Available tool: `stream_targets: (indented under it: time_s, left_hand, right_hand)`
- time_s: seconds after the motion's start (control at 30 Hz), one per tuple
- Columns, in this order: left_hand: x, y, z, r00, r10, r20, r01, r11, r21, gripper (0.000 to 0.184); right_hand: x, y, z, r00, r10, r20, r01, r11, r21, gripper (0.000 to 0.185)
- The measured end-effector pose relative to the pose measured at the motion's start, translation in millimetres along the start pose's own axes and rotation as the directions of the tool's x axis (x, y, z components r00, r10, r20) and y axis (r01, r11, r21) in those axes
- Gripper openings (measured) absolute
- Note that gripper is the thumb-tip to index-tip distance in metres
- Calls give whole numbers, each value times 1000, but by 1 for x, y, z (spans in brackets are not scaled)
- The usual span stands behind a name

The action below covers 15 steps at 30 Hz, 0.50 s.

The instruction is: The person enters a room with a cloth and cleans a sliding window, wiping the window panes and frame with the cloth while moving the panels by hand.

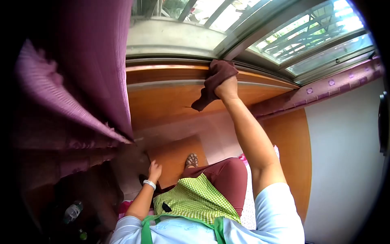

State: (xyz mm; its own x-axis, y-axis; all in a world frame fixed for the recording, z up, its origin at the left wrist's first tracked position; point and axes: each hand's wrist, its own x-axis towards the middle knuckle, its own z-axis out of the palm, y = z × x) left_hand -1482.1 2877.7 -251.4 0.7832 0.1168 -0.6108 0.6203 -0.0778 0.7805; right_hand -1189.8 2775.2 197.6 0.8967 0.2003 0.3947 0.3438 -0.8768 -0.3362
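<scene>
My right hand reaches up to the wooden window sill, its fingers wrapped in a dark brown cloth. The cloth presses against the sill's edge by the window track, and one end of it hangs down to the left. My fingers are mostly hidden by the cloth. Low on the other side, my left hand hangs near my lap over the floor, with a white band on the wrist. It looks loosely open and holds nothing that I can see.
Sliding window panes with bars outside stand above the sill. A purple curtain hangs at the left, and another purple curtain is gathered at the right. A plastic bottle is at the lower left. A brown board lies underfoot.
</scene>
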Motion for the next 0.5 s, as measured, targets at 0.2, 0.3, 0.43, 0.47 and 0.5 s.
stream_targets:
  time_s: [0.2, 0.3, 0.43, 0.47, 0.5]
  left_hand:
    - [-106, 364, -115, 299, 899, -321, -885, 387, 259, 46]
    - [-140, 450, -149, -132, 945, -300, -794, 80, 602, 34]
    - [-138, 491, -168, -140, 987, 75, -676, -151, 722, 20]
    - [-131, 493, -168, -113, 964, 239, -670, -252, 699, 18]
    - [-126, 496, -166, -54, 908, 416, -607, -361, 708, 20]
  right_hand:
    - [-5, 10, -30, 991, 27, 131, -51, 982, 182, 20]
    - [-39, 6, -56, 988, 68, 140, -133, 832, 538, 24]
    - [-92, 31, -84, 986, -60, 154, 66, 997, -33, 17]
    - [-109, 56, -68, 978, -209, 14, 210, 972, -102, 20]
    - [-123, 73, -54, 983, -181, 13, 182, 980, -80, 20]
